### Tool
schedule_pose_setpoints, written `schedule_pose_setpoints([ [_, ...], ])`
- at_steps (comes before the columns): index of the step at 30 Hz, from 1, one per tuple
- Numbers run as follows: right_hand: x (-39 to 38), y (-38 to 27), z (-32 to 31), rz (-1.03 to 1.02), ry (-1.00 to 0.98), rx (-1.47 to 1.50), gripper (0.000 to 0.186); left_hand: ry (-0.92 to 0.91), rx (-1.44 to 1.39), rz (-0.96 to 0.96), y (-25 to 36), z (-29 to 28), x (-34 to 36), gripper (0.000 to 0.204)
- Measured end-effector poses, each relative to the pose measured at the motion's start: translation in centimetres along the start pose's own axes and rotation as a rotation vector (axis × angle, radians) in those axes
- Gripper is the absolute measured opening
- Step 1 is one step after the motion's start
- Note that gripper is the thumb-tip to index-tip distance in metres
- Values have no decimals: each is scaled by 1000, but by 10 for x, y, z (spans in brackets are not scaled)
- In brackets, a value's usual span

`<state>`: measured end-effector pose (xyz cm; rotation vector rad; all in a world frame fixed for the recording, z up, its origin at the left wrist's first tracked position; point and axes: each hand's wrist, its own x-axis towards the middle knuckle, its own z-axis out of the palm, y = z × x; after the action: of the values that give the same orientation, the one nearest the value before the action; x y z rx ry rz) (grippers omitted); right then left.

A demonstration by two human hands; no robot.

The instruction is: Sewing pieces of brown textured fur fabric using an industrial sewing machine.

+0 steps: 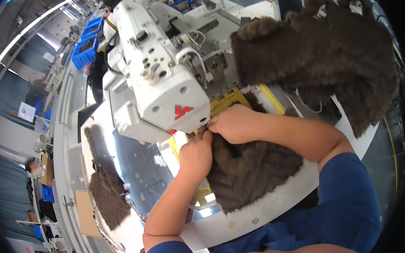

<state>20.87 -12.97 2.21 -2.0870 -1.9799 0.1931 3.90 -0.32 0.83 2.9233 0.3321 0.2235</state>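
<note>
Two hands meet at the middle of the frame, under the white sewing machine (161,68). My left hand (196,153) and right hand (233,123) both pinch the brown fur piece (250,170) at its upper edge, fingers clenched on it. More fur lies piled at upper right (329,52), and a strip (105,180) sits at lower left on the table (260,212). The machine head hides the needle; my fingertips are hard to make out.
</note>
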Motion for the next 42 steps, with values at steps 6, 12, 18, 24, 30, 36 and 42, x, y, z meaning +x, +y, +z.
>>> schedule_pose_setpoints([
  [6, 0, -1, 1, -43, 38, -17, 22, 10, 74, 49, -1, 0, -2, 27],
  [12, 1, -2, -1, 12, -69, -39, 25, 53, 75, 77, -1, -1, -2, 25],
  [18, -1, -1, 4, -46, 71, -11, 19, -27, 55, 30, -1, 0, -4, 31],
  [24, -4, 0, 1, -11, 24, 7, 24, -25, 23, 65, -2, -1, -6, 37],
  [30, -3, -1, 1, -16, 72, -31, 26, -18, -32, 111, -1, -8, -17, 74],
  [36, -5, 9, 7, -33, 101, 6, 22, -13, -37, 175, 10, -2, -26, 96],
  [42, -5, 12, 6, -11, 81, 42, 24, -56, -43, 163, 10, -1, -25, 94],
])
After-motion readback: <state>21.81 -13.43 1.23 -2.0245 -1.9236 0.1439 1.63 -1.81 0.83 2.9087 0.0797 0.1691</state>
